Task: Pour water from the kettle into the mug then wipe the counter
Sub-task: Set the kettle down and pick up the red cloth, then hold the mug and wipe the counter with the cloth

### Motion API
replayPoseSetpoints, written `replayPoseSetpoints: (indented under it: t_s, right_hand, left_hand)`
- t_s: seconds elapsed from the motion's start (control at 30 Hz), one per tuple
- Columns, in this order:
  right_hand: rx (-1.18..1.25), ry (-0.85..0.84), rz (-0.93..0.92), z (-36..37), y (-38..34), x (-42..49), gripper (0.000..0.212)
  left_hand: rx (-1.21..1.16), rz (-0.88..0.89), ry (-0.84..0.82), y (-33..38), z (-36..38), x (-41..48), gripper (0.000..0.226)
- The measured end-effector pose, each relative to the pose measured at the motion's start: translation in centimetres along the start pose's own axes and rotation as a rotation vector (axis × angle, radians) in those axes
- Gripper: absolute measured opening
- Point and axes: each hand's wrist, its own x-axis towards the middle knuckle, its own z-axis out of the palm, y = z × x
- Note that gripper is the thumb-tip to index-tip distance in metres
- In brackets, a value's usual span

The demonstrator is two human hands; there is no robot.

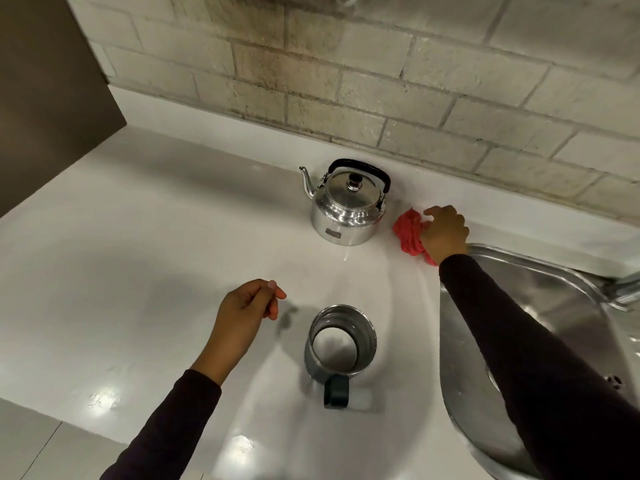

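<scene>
A shiny metal kettle point(346, 206) with a black handle stands upright on the white counter point(138, 254) near the back wall, spout to the left. A steel mug point(339, 344) with a dark handle stands nearer to me, water visible inside. My right hand point(445, 233) is closed on a crumpled red cloth point(408, 233) lying on the counter just right of the kettle. My left hand point(247, 315) hovers left of the mug with its fingers curled loosely and nothing in it.
A steel sink point(554, 306) fills the right side, its tap point(623, 289) at the far right edge. A tiled wall point(381, 81) runs behind the counter. A dark panel point(45, 98) stands at the left. A small dark smear point(287, 317) lies beside the mug.
</scene>
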Motion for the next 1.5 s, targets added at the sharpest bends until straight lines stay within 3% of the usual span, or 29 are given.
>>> replayPoseSetpoints:
  t_s: [0.3,0.47,0.57,0.7,0.83,0.9,0.97,1.07,1.2,1.27,1.33,1.43,1.5]
  right_hand:
    - [0.053,-0.156,0.068,2.0,1.9,-3.6,0.023]
    - [0.216,-0.086,0.098,0.9,1.4,-3.9,0.027]
    - [0.297,0.055,0.149,-0.8,0.2,-4.4,0.03]
    - [0.527,0.23,0.143,-4.3,-0.6,-6.1,0.02]
    - [0.738,0.346,0.043,-8.5,-0.9,-10.2,0.004]
    - [0.758,0.37,0.005,-10.6,-1.1,-12.8,0.01]
    - [0.785,0.374,-0.002,-12.1,-1.0,-15.5,0.022]
    - [0.869,0.374,0.042,-12.8,-0.6,-19.1,0.026]
    - [1.024,0.252,0.234,-10.3,0.0,-23.0,0.024]
    - [0.98,0.087,0.366,-7.8,0.6,-24.5,0.009]
    - [0.783,-0.054,0.414,-5.4,1.4,-26.1,0.019]
    - [0.199,-0.053,0.152,-2.4,2.1,-28.5,0.05]
    - [0.057,-0.056,-0.008,-1.1,2.6,-29.6,0.058]
  left_hand:
    - [0.029,0.0,-0.05,-0.4,0.6,-1.4,0.037]
    - [0.029,0.0,-0.049,-0.8,-0.3,-2.9,0.037]
    - [0.056,-0.016,-0.074,-1.4,-1.2,-4.5,0.036]
    - [0.107,-0.084,-0.262,-2.5,-1.5,-7.1,0.035]
    - [0.153,-0.083,-0.451,-3.5,0.0,-9.5,0.02]
    - [0.12,-0.085,-0.492,-3.8,1.3,-10.1,0.015]
    - [0.084,-0.093,-0.542,-4.0,2.5,-10.3,0.024]
    - [-0.013,-0.18,-0.622,-4.1,4.2,-10.2,0.019]
    - [-0.157,-0.302,-0.675,-3.5,6.0,-9.4,0.031]
    - [-0.165,-0.288,-0.638,-3.3,6.7,-9.2,0.043]
    - [-0.106,-0.225,-0.612,-3.5,7.1,-9.3,0.051]
    - [-0.046,-0.166,-0.568,-3.9,6.8,-9.1,0.053]
    - [-0.04,-0.159,-0.558,-4.0,6.4,-8.8,0.054]
